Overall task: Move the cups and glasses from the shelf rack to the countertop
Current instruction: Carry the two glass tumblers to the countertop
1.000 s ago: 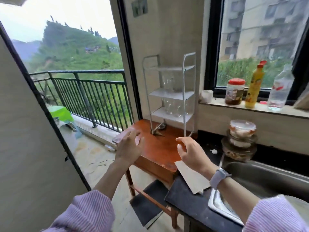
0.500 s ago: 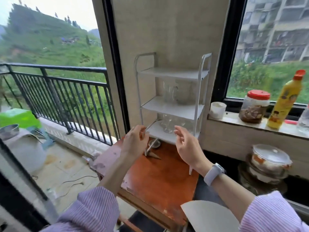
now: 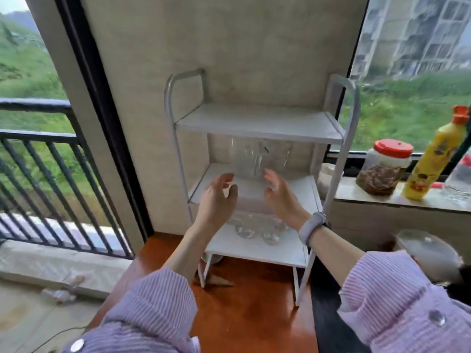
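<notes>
The white 3-tier shelf rack stands at the rear edge of the wooden worktop. Clear glasses sit at the back of the middle shelf; smaller clear cups sit on the bottom shelf. Left hand and right hand hover over the middle shelf's front edge, fingers released, holding nothing.

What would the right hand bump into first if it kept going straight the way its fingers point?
Probably the clear glass mugs at the back of the rack's middle shelf. The right hand is open, its fingers aimed up toward them. Depth is hard to judge, so it may not be quite lined up.
</notes>
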Available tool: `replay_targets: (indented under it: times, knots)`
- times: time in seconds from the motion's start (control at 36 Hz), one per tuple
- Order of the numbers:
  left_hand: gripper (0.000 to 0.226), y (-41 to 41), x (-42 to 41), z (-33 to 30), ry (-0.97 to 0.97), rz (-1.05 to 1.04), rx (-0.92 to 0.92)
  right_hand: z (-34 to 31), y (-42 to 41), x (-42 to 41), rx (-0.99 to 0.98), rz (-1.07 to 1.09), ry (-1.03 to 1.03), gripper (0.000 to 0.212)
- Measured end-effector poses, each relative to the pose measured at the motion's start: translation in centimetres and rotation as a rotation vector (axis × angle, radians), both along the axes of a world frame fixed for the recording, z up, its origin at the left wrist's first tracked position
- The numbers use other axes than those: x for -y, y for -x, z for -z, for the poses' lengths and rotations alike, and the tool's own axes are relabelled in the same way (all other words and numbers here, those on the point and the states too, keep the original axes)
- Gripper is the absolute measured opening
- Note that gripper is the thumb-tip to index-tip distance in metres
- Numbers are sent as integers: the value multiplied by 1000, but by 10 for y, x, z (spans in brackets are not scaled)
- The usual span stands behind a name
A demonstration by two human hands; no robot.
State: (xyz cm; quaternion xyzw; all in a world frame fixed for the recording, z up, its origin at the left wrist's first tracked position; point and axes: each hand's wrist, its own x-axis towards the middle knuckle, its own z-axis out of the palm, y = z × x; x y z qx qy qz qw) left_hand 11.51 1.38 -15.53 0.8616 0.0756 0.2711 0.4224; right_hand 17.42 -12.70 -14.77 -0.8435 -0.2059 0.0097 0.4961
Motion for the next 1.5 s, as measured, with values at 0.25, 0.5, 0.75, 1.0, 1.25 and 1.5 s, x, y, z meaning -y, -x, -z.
replay_targets:
  times: [0.25,0.5,0.75,1.0,1.25,1.5]
  knots:
    - [37,-40,3,-8,167,113,41,-6,-18,-8,40,51,-54,30]
    - [18,-55,17,-22,300,216,74,-7,-11,18,40,132,-176,16]
    - [29,-28,16,-25,449,183,36,-21,11,26,-235,46,-297,27]
    - [31,44,26,-15,356,205,100,-28,60,37,-512,-129,-486,49]
    - [31,125,47,9,251,206,170,5,139,69,-259,-44,-353,62]
    - [30,175,107,50,202,376,59,68,218,152,-221,229,-268,57]
